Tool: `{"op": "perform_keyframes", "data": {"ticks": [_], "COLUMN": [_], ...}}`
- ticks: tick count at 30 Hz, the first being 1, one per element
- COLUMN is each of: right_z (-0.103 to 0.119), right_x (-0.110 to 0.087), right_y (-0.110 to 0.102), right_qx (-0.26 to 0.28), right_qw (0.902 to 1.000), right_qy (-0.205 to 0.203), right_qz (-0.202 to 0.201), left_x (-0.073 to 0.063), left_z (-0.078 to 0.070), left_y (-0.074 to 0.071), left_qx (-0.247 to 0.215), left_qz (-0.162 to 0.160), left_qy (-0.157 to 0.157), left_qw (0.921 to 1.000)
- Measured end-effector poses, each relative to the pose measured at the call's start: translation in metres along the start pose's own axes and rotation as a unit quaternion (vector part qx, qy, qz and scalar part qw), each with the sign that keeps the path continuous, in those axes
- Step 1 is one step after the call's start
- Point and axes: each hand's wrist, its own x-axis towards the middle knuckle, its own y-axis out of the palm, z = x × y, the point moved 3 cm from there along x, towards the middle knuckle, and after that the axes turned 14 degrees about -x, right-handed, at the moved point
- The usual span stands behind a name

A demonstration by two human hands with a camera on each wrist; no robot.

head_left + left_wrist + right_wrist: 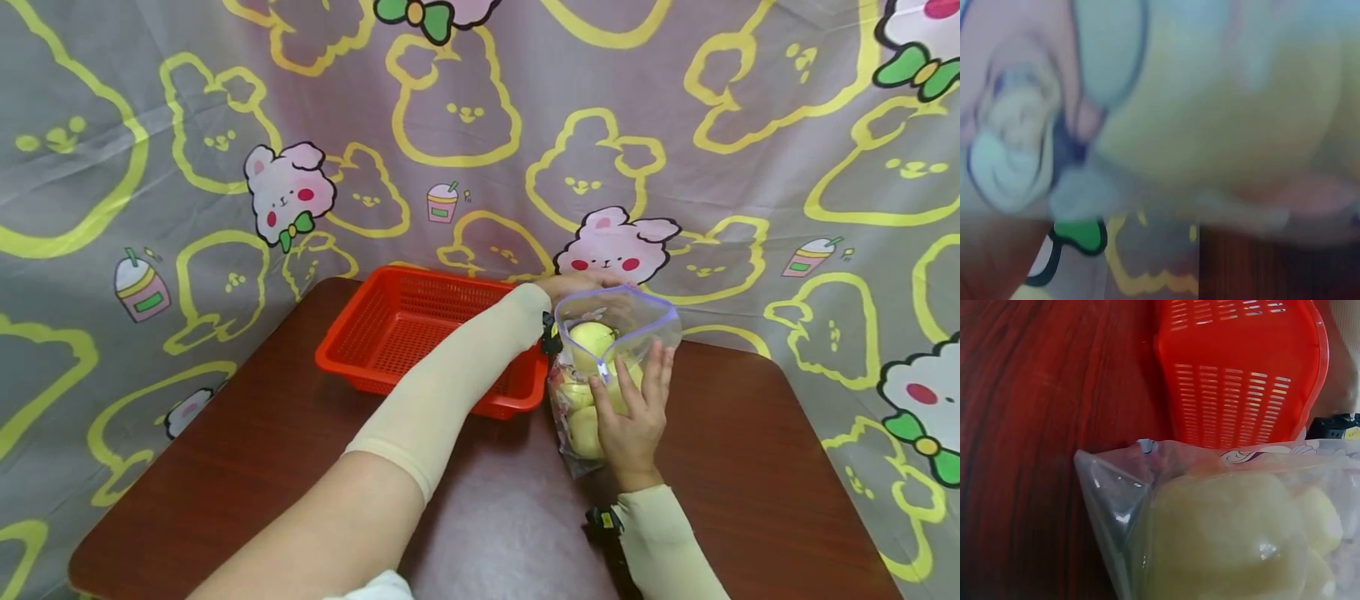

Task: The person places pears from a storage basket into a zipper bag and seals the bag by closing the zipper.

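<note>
Head view: bag [567, 396], fruit [591, 340] inside, just right of basket [408, 337]. Right hand [634, 421]: fingers straight, against bag. Left hand [576, 286]: behind; grip I cannot tell. Advised: steady both sides, mouth up.

There is room over the table [757, 467], right of the bag [645, 323] and the right hand [636, 417]. On the left, the red basket [375, 312] blocks the way just beside the bag. The left arm [442, 387] crosses above the basket. Cloth [480, 92] blocks the far side.
</note>
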Motion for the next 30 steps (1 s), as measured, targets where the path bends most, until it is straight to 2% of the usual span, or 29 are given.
{"op": "perform_keyframes", "data": {"ticks": [2,5,8,11,13,18,19,25,26,30], "right_z": [0.001,0.003,0.006,0.009,0.011,0.014,0.014,0.011,0.011,0.012], "right_x": [0.0,-0.001,0.0,0.002,0.004,0.006,0.006,0.01,0.011,0.011], "right_y": [0.0,-0.001,-0.002,-0.002,-0.002,-0.002,-0.002,-0.002,-0.002,-0.005], "right_qx": [0.0,0.001,0.001,0.003,0.004,-0.003,-0.004,0.001,0.001,0.006], "right_qw": [1.0,1.0,0.9999,0.9997,0.9994,0.9988,0.9987,0.9976,0.9974,0.997], "right_qy": [0.0,0.001,0.011,0.024,0.033,0.048,0.051,0.07,0.072,0.077], "right_qz": [-0.001,-0.005,-0.007,-0.004,-0.004,-0.005,-0.005,-0.007,-0.007,-0.007], "left_x": [0.0,0.0,0.001,0.002,0.002,0.001,0.0,-0.001,-0.001,-0.004], "left_z": [0.001,0.002,0.005,0.007,0.008,0.008,0.008,0.0,-0.001,-0.005], "left_y": [0.004,0.008,0.008,0.005,0.004,0.002,0.001,-0.004,-0.004,-0.006], "left_qx": [-0.016,-0.072,-0.144,-0.171,-0.178,-0.155,-0.132,-0.122,-0.141,-0.146], "left_qz": [0.018,0.044,0.051,0.046,0.044,0.038,0.026,-0.029,-0.03,-0.039], "left_qy": [0.013,0.025,0.018,0.024,0.027,0.043,0.047,0.054,0.054,0.06], "left_qw": [0.9996,0.9961,0.9881,0.9839,0.9827,0.9863,0.9898,0.9906,0.9881,0.9868]}}
